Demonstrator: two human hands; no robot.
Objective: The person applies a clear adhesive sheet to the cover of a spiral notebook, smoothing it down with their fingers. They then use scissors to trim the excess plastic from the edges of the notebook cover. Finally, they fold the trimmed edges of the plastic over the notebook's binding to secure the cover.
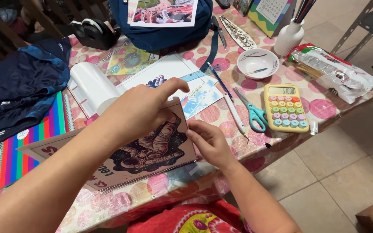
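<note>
Pinching the astronaut notebook (pixel 152 151) edge, both hands (left hand (pixel 141 108), right hand (pixel 208 140)).

Both bare forearms reach in from the lower edge and meet over the notebook (pixel 152 151). The left hand (pixel 141 108) lies palm down on its cover, thumb stretched toward its right edge. The right hand (pixel 208 140) pinches at that same edge, fingers curled.
</note>
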